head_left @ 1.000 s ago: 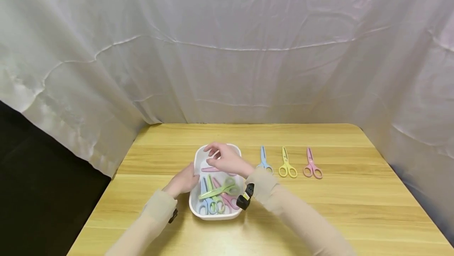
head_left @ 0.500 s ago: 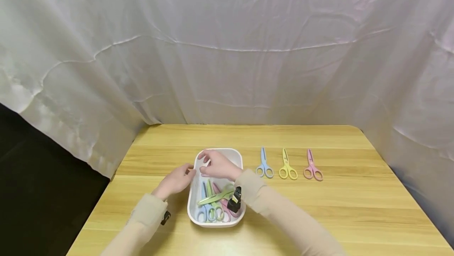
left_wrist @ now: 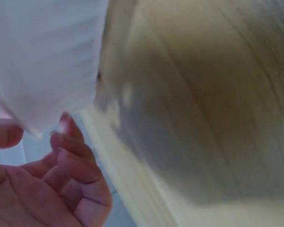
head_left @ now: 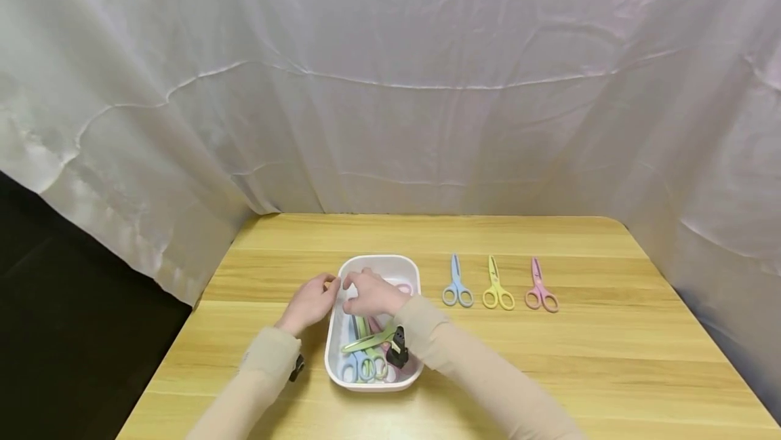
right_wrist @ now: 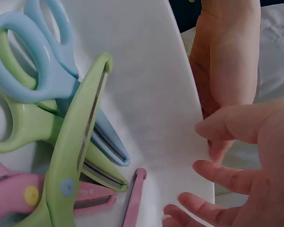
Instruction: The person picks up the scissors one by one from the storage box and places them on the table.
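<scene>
A white tray (head_left: 373,388) holds several blue, green and pink scissors. My left hand (head_left: 310,304) is at its left rim; in the left wrist view the thumb (left_wrist: 7,133) and the loosely bent fingers (left_wrist: 83,165) lie near the tray's edge with a gap between them. My right hand (head_left: 372,296) reaches over the tray, and its spread fingers (right_wrist: 225,176) point at the side wall, holding nothing. Below them in the right wrist view, green scissors (right_wrist: 68,156) lie across blue scissors (right_wrist: 40,61) and pink scissors (right_wrist: 19,194). Another pink tip (right_wrist: 134,198) shows beside them.
Right of the tray, blue scissors (head_left: 456,284), yellow scissors (head_left: 496,287) and pink scissors (head_left: 539,289) form a row on the wooden table (head_left: 586,358), points away from me. A pale curtain (head_left: 427,142) hangs behind the table.
The tray has shifted slightly towards me. My left hand drew back from the rim, then came up to it again. My right hand moved lower over the tray, its fingers nearer the left wall.
</scene>
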`<action>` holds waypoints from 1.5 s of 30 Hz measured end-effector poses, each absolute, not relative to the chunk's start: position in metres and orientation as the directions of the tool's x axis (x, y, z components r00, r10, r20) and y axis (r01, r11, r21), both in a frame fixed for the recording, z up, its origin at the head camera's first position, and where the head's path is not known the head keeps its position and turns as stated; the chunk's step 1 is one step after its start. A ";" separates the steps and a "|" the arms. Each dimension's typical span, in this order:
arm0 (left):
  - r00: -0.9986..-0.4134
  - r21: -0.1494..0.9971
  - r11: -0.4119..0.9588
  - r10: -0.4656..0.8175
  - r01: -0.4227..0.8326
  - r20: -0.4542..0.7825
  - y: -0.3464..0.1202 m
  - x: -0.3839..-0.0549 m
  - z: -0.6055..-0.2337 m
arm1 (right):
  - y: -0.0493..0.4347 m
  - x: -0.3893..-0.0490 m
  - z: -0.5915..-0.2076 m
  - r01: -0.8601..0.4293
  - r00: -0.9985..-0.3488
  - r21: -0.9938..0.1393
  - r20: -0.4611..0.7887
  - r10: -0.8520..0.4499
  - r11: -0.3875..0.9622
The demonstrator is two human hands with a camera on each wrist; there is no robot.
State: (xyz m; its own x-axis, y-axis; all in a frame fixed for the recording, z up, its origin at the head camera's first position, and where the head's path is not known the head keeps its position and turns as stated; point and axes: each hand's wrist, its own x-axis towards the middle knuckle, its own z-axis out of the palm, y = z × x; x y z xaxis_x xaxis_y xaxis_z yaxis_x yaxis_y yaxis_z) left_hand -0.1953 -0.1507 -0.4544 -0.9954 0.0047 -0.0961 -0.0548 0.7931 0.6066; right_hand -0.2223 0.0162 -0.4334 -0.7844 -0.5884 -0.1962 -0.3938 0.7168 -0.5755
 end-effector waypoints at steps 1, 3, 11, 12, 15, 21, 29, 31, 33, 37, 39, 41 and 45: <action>-0.996 0.602 0.796 -0.001 -0.057 -0.093 -0.150 -0.197 -0.457 | 0.015 -0.222 -0.434 -0.389 -0.783 -0.572 -0.209 -0.586 0.723; -0.996 0.590 0.804 -0.017 -0.068 -0.091 -0.148 -0.200 -0.462 | 0.014 -0.220 -0.435 -0.380 -0.777 -0.563 -0.236 -0.583 0.734; -0.996 0.581 0.810 -0.036 -0.078 -0.083 -0.141 -0.204 -0.472 | 0.011 -0.214 -0.437 -0.407 -0.727 -0.496 -0.332 -0.601 0.767; -0.996 0.582 0.810 -0.037 -0.077 -0.081 -0.140 -0.204 -0.473 | 0.011 -0.214 -0.437 -0.408 -0.722 -0.488 -0.345 -0.599 0.772; -0.996 0.582 0.810 -0.037 -0.074 -0.075 -0.138 -0.205 -0.473 | 0.012 -0.212 -0.439 -0.402 -0.711 -0.470 -0.380 -0.592 0.786; -0.993 0.569 0.817 -0.040 -0.096 -0.111 -0.134 -0.207 -0.473 | 0.012 -0.211 -0.440 -0.418 -0.688 -0.460 -0.403 -0.604 0.784; -0.989 0.559 0.820 -0.054 -0.124 -0.140 -0.133 -0.208 -0.473 | 0.011 -0.212 -0.446 -0.423 -0.680 -0.467 -0.403 -0.613 0.777; -0.987 0.557 0.820 -0.059 -0.134 -0.150 -0.133 -0.208 -0.474 | 0.010 -0.212 -0.447 -0.418 -0.678 -0.472 -0.406 -0.612 0.776; -0.985 0.554 0.820 -0.063 -0.142 -0.159 -0.132 -0.208 -0.475 | 0.010 -0.212 -0.449 -0.406 -0.681 -0.478 -0.410 -0.607 0.779; -0.986 0.542 0.829 -0.060 -0.135 -0.154 -0.131 -0.208 -0.476 | 0.010 -0.212 -0.449 -0.374 -0.685 -0.511 -0.411 -0.602 0.774; -0.987 0.536 0.834 -0.059 -0.130 -0.147 -0.130 -0.209 -0.476 | 0.011 -0.213 -0.450 -0.359 -0.685 -0.534 -0.406 -0.605 0.766; -0.988 0.534 0.836 -0.057 -0.124 -0.141 -0.129 -0.210 -0.476 | 0.013 -0.214 -0.450 -0.356 -0.683 -0.549 -0.399 -0.612 0.756; -0.989 0.541 0.832 -0.057 -0.122 -0.136 -0.128 -0.212 -0.475 | 0.014 -0.217 -0.450 -0.350 -0.678 -0.573 -0.391 -0.623 0.741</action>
